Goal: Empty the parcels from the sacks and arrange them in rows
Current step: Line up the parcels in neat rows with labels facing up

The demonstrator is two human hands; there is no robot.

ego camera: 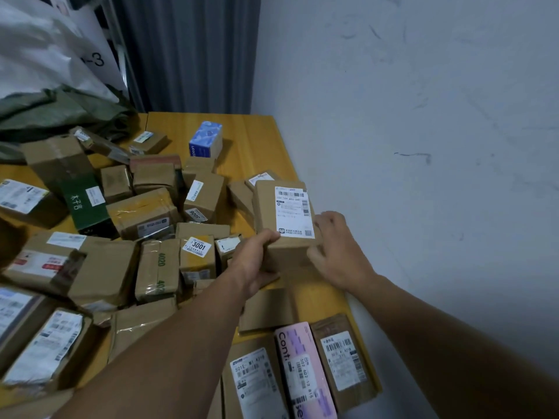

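- I'm looking down at a yellow wooden table (257,137) pushed against a scuffed white wall (423,116), with a grey curtain (187,49) behind its far edge.
- The brown box (284,213), white label up, sits near the table's right edge, between my two hands.
- My left hand (257,261) grips its near left corner, fingers curled round the edge.
- My right hand (335,252) holds its near right side, fingers bent against the cardboard.
- I can't tell whether the box rests on anything underneath.
- Nearest me, just below the box, a labelled parcel (254,379), a pink parcel (302,364) and a brown parcel (341,358) lie side by side.
- A loose heap of parcels (145,213) covers the table to the left.
- A blue carton (205,139) stands alone further back.
- A green sack (60,113) lies crumpled at the far left, a white sack (39,55) above it.
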